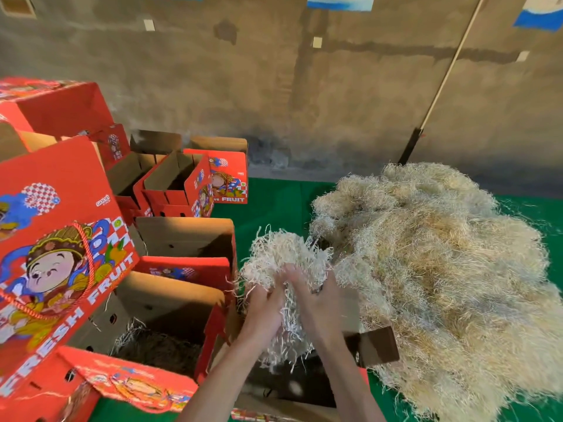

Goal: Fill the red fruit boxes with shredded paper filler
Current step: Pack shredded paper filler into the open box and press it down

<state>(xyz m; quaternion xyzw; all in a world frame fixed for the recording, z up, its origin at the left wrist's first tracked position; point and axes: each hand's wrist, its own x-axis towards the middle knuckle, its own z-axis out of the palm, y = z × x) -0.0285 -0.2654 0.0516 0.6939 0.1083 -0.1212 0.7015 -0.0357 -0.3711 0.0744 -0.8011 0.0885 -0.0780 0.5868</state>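
Open red boxes (170, 324) crowd left; big filler pile (441, 269) blocks right; bare green cloth (274, 202) strip between is passable.

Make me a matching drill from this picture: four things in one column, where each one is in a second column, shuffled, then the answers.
Things
1. clump of shredded paper
2. big filler pile
3. nearest open red box
4. long pole

Places
A. leaning against the wall
B. heaped on the green cover at the right
C. held between the left hand and right hand
D. left of the hands, some filler inside

Pairs: 1-C, 2-B, 3-D, 4-A
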